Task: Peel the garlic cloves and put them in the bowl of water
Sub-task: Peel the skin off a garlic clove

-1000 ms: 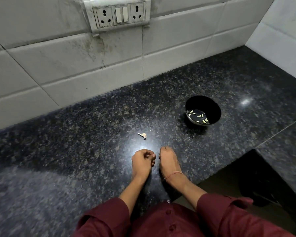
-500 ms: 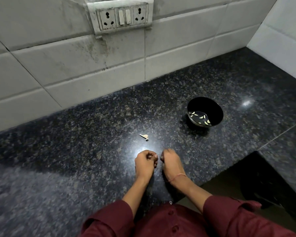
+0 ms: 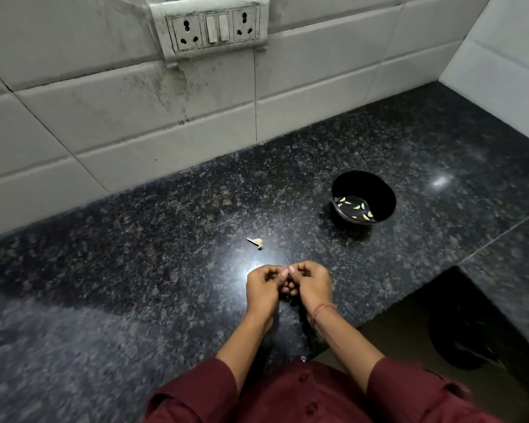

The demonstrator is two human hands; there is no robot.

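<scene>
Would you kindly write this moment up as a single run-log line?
left hand and right hand: curled, touching, contents hidden | bowl: peeled cloves in water | counter: one garlic scrap beyond hands

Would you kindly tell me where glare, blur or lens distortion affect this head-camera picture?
Head view: a bright glare patch lies on the granite counter just beyond the left hand and right hand, with a smaller highlight right of the bowl; head view: wall tile lines bow from the wide-angle lens; head view: the counter's near-left corner is smeared.
</scene>
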